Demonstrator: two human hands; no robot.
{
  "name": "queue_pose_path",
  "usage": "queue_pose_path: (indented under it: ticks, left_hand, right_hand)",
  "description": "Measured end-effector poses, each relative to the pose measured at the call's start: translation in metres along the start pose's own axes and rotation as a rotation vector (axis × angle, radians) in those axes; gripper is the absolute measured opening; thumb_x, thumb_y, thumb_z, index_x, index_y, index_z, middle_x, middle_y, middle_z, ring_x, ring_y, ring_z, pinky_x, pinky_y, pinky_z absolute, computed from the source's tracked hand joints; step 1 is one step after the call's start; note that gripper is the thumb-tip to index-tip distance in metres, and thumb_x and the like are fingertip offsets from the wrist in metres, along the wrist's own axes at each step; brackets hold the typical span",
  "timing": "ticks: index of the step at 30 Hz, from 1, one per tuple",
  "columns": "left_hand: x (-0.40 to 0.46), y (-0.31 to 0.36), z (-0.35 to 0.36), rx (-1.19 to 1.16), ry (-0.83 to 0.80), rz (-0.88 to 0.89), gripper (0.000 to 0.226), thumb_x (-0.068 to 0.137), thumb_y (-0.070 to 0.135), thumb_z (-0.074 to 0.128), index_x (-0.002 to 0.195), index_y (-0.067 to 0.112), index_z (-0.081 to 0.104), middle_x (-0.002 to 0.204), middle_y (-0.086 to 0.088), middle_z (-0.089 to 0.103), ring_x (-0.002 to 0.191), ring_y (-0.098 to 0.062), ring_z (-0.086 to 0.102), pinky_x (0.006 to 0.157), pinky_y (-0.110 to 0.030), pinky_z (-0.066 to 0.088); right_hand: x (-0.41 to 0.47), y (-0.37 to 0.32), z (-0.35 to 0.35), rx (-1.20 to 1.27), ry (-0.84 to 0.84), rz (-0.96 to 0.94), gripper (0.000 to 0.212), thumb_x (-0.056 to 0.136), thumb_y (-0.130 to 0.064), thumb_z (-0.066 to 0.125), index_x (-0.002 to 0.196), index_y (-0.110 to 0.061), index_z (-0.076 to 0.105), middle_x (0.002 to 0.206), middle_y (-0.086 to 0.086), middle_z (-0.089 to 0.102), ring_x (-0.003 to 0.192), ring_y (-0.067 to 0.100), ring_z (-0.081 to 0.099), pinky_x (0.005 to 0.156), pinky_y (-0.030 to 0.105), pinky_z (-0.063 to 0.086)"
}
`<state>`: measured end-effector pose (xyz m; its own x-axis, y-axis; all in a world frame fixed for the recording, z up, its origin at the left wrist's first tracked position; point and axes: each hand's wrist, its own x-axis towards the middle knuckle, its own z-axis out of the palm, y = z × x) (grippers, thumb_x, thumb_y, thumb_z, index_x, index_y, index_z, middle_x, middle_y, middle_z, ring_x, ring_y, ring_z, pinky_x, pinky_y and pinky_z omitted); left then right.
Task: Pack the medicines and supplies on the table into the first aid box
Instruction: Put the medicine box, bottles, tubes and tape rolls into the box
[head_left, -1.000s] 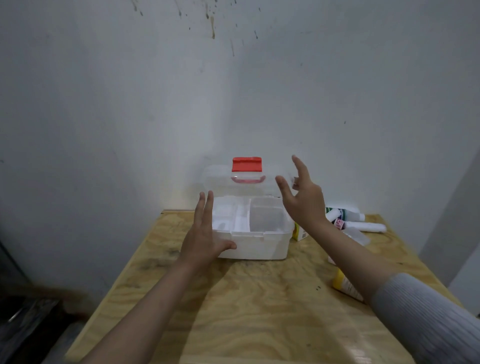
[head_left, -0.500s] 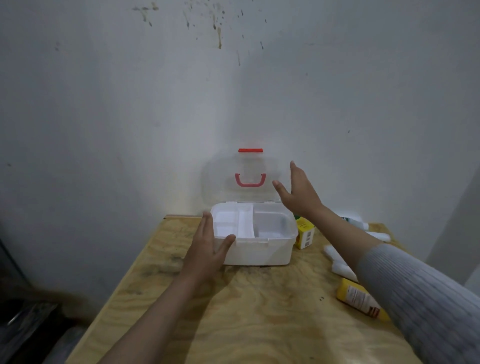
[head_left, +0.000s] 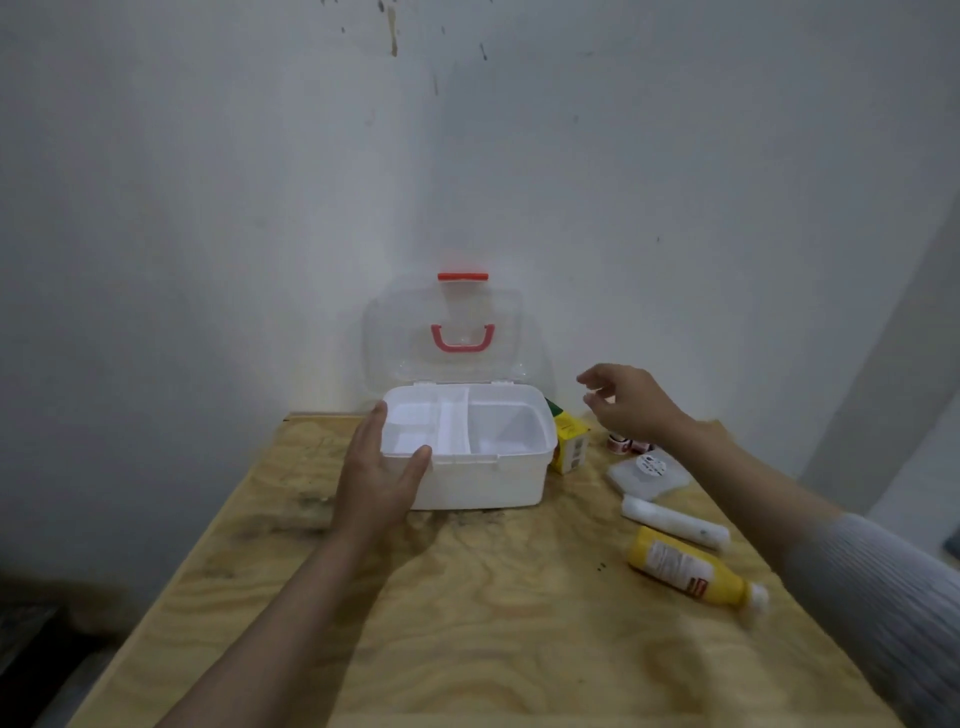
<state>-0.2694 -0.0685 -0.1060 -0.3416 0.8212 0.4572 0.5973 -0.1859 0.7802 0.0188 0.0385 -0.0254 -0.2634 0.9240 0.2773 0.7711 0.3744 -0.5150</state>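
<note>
I see the lid (head_left: 443, 332) now standing fully upright and my right hand (head_left: 631, 402) has left it, fingers loose and empty above the supplies; my left hand (head_left: 382, 467) rests flat-fingered against the box (head_left: 483, 480), so packing can begin. Right of the box I count one carton (head_left: 570, 441), one yellow bottle (head_left: 688, 566), one white roll (head_left: 675, 521), one flat packet (head_left: 648, 473).

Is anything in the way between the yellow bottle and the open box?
Nothing visible blocks it. The yellow bottle lies on bare table, right of the first aid box. The lid stands open. The left hand holds only the box's left corner.
</note>
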Motion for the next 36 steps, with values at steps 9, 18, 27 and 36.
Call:
queue_pose_path:
  ticks: [9,18,27,36]
  left_hand:
    - [-0.003,0.005,0.009,-0.041,0.093,-0.004,0.077,0.080,0.041,0.066,0.145,0.021,0.030,0.148,-0.002,0.037,0.133,-0.019,0.036,0.106,-0.037,0.036]
    - [-0.005,0.003,0.010,-0.063,0.092,0.003,0.080,0.077,0.050,0.062,0.145,0.023,0.029,0.149,-0.001,0.036,0.134,-0.019,0.036,0.106,-0.044,0.039]
    - [-0.004,0.003,0.012,-0.067,0.112,0.018,0.076,0.080,0.039,0.066,0.144,0.020,0.030,0.148,-0.003,0.038,0.133,-0.022,0.037,0.105,-0.045,0.039]
    - [-0.004,0.005,0.006,-0.010,0.062,0.016,0.077,0.080,0.042,0.066,0.144,0.020,0.030,0.150,-0.004,0.035,0.136,-0.023,0.034,0.106,-0.041,0.036]
  right_hand:
    - [-0.025,0.010,0.060,-0.096,0.050,0.063,0.041,0.080,-0.024,0.052,0.120,-0.024,0.060,0.089,0.004,0.067,0.090,0.023,0.062,0.068,0.035,0.052]
    - [-0.029,0.027,0.021,0.322,0.268,0.201,0.032,0.077,-0.028,0.076,0.106,-0.019,0.067,0.085,0.011,0.066,0.074,0.021,0.063,0.060,0.025,0.055]
    - [-0.021,0.011,-0.045,0.661,0.339,0.200,0.016,0.085,-0.019,0.067,0.101,-0.023,0.070,0.117,0.013,0.061,0.088,0.031,0.070,0.076,0.046,0.060]
    - [-0.005,-0.052,-0.023,0.429,0.053,0.140,0.034,0.091,-0.024,0.058,0.124,-0.025,0.061,0.087,0.002,0.067,0.066,0.017,0.059,0.056,0.030,0.054]
